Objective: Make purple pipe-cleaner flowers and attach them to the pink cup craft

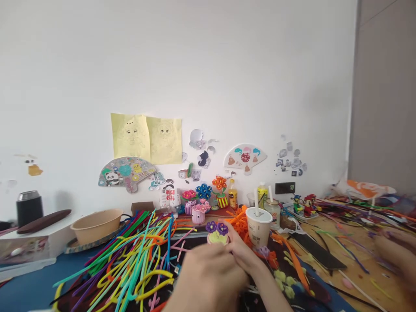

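Both my hands meet low in the middle of the view. My left hand (203,281) shows its back to the camera, fingers curled. My right hand (243,255) comes in from the lower right, its fingers pinched on a small pale-yellow pipe-cleaner pot with two purple flowers (217,233). Both hands appear to hold this little pot just above the table. A heap of coloured pipe cleaners (136,255) lies directly to its left. A paper cup with a straw (258,225) stands close on the right.
Finished pipe-cleaner flower pots (203,201) and drink bottles (232,195) line the wall. A tan bowl (96,225) sits at left, a black canister (29,207) beyond it. Another person's blurred hand (394,255) rests on the wooden table (344,242) at right, near a dark flat slab (316,253).
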A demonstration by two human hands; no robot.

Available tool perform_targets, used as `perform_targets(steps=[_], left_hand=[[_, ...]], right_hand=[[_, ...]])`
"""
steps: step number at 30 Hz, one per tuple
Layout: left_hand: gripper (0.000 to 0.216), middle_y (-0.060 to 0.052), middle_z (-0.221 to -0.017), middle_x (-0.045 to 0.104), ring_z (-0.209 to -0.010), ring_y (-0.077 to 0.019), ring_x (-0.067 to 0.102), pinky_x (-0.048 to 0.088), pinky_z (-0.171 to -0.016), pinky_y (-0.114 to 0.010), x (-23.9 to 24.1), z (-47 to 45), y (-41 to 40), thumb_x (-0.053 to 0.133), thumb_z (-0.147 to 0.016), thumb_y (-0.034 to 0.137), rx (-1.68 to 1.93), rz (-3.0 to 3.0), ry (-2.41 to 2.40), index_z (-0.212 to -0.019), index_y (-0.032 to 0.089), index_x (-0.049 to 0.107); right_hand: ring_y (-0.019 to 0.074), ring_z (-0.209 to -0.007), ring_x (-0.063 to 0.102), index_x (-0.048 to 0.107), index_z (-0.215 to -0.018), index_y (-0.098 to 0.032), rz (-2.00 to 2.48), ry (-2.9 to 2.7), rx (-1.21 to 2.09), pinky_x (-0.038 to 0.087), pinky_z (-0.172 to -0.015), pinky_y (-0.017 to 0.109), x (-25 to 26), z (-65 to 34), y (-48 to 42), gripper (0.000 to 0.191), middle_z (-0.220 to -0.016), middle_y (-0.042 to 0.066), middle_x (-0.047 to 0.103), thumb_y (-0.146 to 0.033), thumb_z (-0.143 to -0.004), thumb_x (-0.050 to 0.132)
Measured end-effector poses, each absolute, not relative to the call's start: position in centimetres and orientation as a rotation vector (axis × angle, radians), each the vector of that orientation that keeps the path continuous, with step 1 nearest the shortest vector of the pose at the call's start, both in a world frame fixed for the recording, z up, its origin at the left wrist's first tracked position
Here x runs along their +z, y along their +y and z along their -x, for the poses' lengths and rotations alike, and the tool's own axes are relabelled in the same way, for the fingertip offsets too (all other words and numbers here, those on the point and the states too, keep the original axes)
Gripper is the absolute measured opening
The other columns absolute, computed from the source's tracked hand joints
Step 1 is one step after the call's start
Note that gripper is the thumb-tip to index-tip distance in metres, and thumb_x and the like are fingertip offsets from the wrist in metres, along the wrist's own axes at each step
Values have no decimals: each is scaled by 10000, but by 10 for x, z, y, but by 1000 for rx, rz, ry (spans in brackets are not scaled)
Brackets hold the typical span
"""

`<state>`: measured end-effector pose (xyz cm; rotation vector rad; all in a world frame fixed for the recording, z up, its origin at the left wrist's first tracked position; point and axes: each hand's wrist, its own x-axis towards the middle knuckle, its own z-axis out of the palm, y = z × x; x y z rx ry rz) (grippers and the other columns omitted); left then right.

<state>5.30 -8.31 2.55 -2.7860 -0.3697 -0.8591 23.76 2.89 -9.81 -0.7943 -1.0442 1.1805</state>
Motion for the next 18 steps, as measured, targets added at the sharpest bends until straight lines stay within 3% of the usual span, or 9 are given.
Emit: perform_targets(steps=[1, 3, 10, 15, 18], left_hand=[[312, -47, -758, 683, -694, -179, 619, 487, -613, -294, 27, -51, -67, 369, -859, 67, -915, 2763, -471, -793, 204, 642], [279, -21, -648, 657, -645, -187, 606, 425, -588, -284, 24, -44, -36, 406, -743, 55, -1052, 2702, -1040, -639, 218, 607], [313, 28, -608, 690, -610, -172, 651, 408, -577, -247, -8, -18, 20, 366, -736, 112, -1305, 2593, -1558, -590, 236, 613], [281, 21, -555, 664, -567, -180, 623, 408, -574, -259, -21, -6, 35, 373, -683, 198, -1480, 2510, -1765, -552, 236, 618], [273, 19, -554, 661, -561, -189, 598, 389, -591, -273, -24, -1, 39, 379, -675, 238, -1584, 2426, -1849, -553, 238, 623]], right_hand=[[292, -1086, 625, 578, -1191, -280, 797, -1050, 1175, 446, -942, 386, -98, -238, 29, 799, -1118, 32, 686, -8, -439, 603], [291, -1115, 612, 572, -1228, -281, 806, -1051, 1150, 431, -969, 401, -99, -240, 30, 849, -1173, 39, 666, 5, -429, 599], [301, -1311, 473, 598, -1216, -295, 813, -950, 880, 305, -1111, 461, -103, -242, 43, 829, -1268, 57, 613, -24, -433, 588], [275, -1269, 523, 598, -1204, -243, 728, -842, 577, 346, -1097, 451, -89, -236, 40, 670, -1240, 86, 644, -128, -547, 536], [262, -1082, 632, 676, -1034, -200, 699, -763, 361, 437, -994, 415, -73, -232, 28, 521, -1079, 70, 708, -101, -550, 511]])
